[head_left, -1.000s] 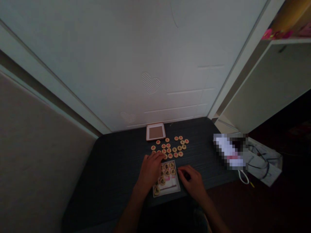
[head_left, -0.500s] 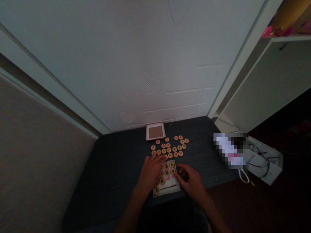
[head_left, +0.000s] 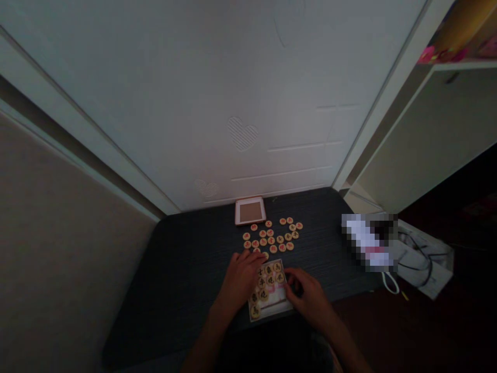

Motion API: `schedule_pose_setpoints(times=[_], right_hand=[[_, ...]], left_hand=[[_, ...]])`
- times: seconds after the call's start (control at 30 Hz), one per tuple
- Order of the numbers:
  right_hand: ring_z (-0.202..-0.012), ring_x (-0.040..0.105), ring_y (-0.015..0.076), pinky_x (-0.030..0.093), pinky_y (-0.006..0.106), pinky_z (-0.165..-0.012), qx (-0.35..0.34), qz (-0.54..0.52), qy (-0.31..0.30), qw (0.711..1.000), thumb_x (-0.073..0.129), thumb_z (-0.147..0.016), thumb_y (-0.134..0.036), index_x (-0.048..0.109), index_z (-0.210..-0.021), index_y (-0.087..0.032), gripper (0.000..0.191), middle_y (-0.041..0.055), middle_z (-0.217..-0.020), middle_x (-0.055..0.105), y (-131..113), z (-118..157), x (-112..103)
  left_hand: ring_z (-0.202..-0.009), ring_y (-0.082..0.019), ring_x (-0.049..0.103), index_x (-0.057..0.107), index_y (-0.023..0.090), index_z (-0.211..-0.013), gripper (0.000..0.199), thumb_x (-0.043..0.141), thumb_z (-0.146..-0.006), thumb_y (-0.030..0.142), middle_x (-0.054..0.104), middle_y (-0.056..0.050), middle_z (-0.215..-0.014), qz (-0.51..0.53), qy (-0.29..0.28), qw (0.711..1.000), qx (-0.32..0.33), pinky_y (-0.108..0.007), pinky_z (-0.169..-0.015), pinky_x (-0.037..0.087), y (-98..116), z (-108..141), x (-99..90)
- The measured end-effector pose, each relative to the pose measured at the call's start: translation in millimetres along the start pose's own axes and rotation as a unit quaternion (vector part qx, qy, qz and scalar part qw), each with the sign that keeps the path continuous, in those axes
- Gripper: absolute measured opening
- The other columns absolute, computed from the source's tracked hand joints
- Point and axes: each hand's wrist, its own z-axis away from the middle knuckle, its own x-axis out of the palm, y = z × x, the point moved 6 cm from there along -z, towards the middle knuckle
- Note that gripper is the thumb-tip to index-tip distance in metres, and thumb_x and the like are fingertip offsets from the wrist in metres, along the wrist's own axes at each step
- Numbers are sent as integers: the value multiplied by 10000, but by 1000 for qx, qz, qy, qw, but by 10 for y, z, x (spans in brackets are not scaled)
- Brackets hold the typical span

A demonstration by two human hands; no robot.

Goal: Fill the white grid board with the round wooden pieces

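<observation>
A shallow white box (head_left: 272, 310) lies near the table's front edge, with several black-marked round wooden pieces in its left and upper parts. My left hand (head_left: 241, 274) is over the box's upper left corner, fingers spread, its fingertips beside a round piece (head_left: 265, 256) just behind the box. Beside the box's right edge is my right hand (head_left: 305, 291), its thumb and index finger curled near the rim; whether they hold anything is too dark to tell. Behind the box several round pieces with red characters (head_left: 263, 242) lie scattered, and a few black-marked ones (head_left: 288, 237) to their right.
A red-rimmed lid or tray (head_left: 250, 211) rests at the back of the dark table (head_left: 186, 269), against the white panel. To the right, beyond the table, a white container (head_left: 438, 269) holds black cables beside a pixelated object. A white cord loop (head_left: 390, 284) hangs there.
The box has shifted slightly right and toward me. My left hand has drawn back a little from its pieces, showing more of them. My right hand has moved slightly right and down.
</observation>
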Motion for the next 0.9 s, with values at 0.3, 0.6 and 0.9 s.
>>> schedule_pose_setpoints(times=[0.3, 0.6, 0.9], right_hand=[[-734, 631, 167, 515, 278, -696, -4, 7, 3, 1000, 566, -906, -216, 636, -1182, -227, 286, 25, -866, 672, -20, 77, -30], [-729, 639, 164, 525, 270, -688, -9, 12, 14, 1000, 568, -913, -228, 639, -1190, -223, 286, 28, -871, 679, -9, 82, -19], [-672, 664, 150, 545, 237, -646, -29, 64, 57, 996, 556, -938, -296, 650, -1205, -222, 293, 15, -826, 712, 2, 14, 28]], left_hand=[[-1122, -261, 548, 638, 312, -1298, 512, 509, -890, 30, 660, -2, -1338, 27, -7, 1000, -10, -429, -915, 392, -127, 161, 4], [-1079, -247, 585, 653, 344, -1271, 519, 456, -907, 32, 680, 8, -1308, 43, 26, 999, -18, -441, -928, 409, -321, 341, -20], [-1126, -253, 602, 651, 327, -1259, 350, 475, -982, 203, 684, -25, -1298, 49, 90, 993, -56, -480, -996, 405, -578, 458, -51]])
